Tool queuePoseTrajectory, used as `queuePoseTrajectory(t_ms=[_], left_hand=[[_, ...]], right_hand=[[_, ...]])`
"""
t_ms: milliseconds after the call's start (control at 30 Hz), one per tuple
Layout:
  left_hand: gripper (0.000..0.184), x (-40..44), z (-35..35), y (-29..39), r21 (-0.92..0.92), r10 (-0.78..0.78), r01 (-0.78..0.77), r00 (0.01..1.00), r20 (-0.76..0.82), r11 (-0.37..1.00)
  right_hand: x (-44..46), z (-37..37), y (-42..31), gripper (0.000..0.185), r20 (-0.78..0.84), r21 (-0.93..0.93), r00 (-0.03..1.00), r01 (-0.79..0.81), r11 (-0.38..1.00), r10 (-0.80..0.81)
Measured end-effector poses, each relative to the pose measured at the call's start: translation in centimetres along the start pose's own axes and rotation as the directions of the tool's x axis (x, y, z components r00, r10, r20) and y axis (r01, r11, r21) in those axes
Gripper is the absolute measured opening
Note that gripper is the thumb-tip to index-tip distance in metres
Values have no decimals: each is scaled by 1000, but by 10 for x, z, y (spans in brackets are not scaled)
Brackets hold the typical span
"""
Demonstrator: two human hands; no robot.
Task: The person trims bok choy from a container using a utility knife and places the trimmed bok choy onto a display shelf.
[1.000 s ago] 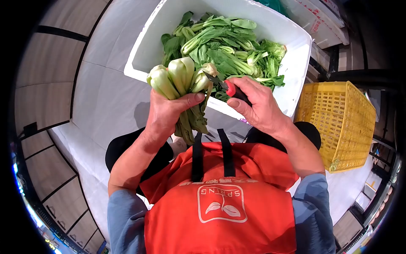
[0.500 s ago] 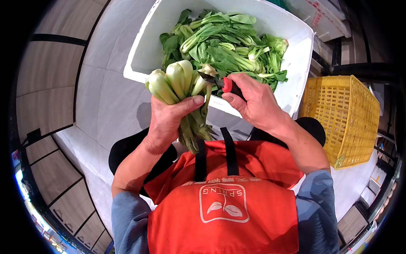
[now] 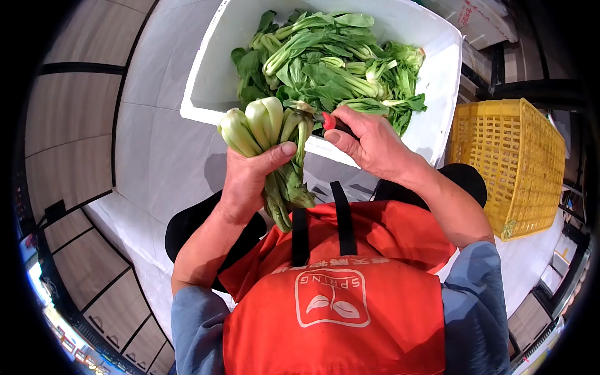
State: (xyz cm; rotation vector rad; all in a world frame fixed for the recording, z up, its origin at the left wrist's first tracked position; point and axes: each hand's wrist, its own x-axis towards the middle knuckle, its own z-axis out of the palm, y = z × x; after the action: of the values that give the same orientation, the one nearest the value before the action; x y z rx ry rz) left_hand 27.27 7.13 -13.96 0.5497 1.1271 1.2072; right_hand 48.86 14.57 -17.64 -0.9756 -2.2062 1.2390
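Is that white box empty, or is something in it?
Partly full, not empty: leafy greens lie heaped inside the white box, with bare inner wall showing beside them.

Box [image 3: 201,112] at far centre, leafy greens [image 3: 331,65] heaped in it; floor [image 3: 162,94] to its left, panels [image 3: 70,115] farther left, basket [image 3: 509,165] right and slightly nearer. Left grip [image 3: 247,178] holds a bunch [image 3: 264,122] at the box's near edge, bases far, leaves near. Right grip [image 3: 375,145], to its right, holds a cutting tool [image 3: 329,121] by the bunch's right end; apron [image 3: 334,253] nearest.
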Motion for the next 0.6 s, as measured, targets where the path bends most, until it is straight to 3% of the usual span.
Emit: queuePoseTrajectory(t_ms=[167,200,300,467,600], left_hand=[[52,-2,1,3,-19,-10,10,1000,7,1000],[49,-2,-2,1,32,14,-14,1000,2,999],[44,-7,-15,-6,264,102,-102,995,11,959],[40,-21,-35,-47,566,290,-192,953,-89,802],[34,-25,-42,-77,446,200,-86,956,-216,891]], right_hand=[[2,4,1,42,-80,-30,994,79,996,-81],[2,5,2,43,-102,-41,989,102,994,-106],[-8,9,-5,43,26,59,999,-21,998,19],[-17,29,2,50,131,-35,990,-55,998,59],[-17,42,9,49,203,-104,967,-138,985,156]])
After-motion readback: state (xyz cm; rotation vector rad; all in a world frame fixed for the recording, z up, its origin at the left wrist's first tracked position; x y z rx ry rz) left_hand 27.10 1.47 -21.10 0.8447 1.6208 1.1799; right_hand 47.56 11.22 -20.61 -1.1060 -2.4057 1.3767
